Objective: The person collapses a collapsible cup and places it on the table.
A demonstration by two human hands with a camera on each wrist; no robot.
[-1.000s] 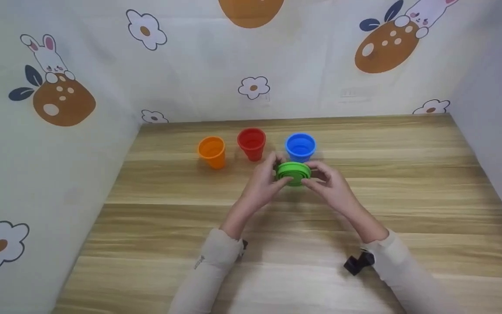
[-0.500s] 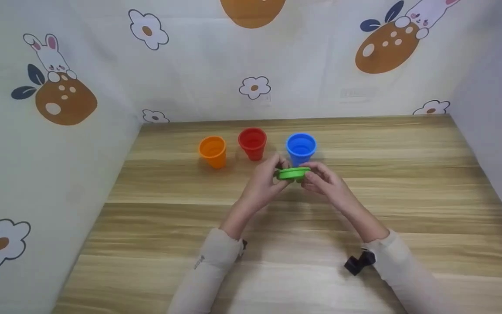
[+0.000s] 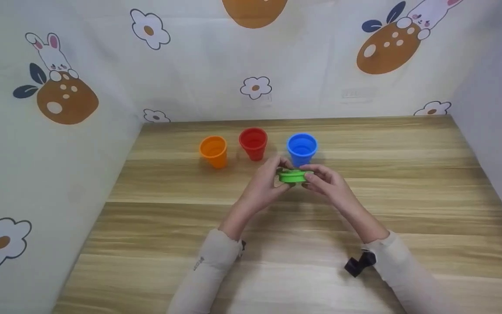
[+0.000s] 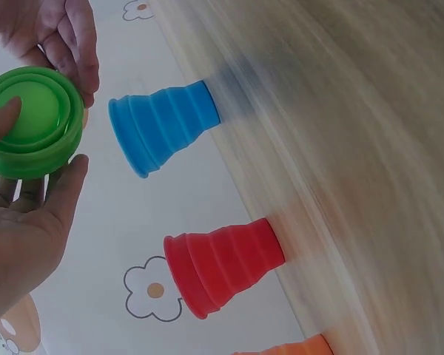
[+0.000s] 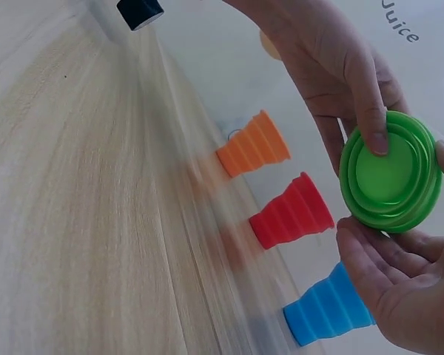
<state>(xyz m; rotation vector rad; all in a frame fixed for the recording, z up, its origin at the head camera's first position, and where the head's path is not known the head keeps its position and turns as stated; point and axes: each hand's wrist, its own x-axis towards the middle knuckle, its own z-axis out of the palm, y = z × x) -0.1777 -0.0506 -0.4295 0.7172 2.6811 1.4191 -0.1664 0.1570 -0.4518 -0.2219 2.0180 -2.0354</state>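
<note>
A green collapsible cup (image 3: 293, 176), folded flat into a ringed disc, is held above the table in front of the blue cup. My left hand (image 3: 262, 181) grips its left side; in the right wrist view the left thumb (image 5: 371, 122) presses on the flat round base. My right hand (image 3: 333, 186) pinches the opposite edge between thumb and fingers. Beyond the hands stand a blue cup (image 3: 302, 148), a red cup (image 3: 253, 141) and an orange cup (image 3: 214, 150), all extended and upright with their mouths up.
The wood-grain table (image 3: 159, 244) meets a patterned backdrop (image 3: 198, 65) behind the cups and along the left. A pale wall (image 3: 495, 113) bounds the right side. A small black device (image 3: 360, 262) is at the right cuff.
The green cup, first with its ringed face towards the head camera, has tipped so that mostly its edge shows. The hands have shifted only slightly around it. The other cups stay put.
</note>
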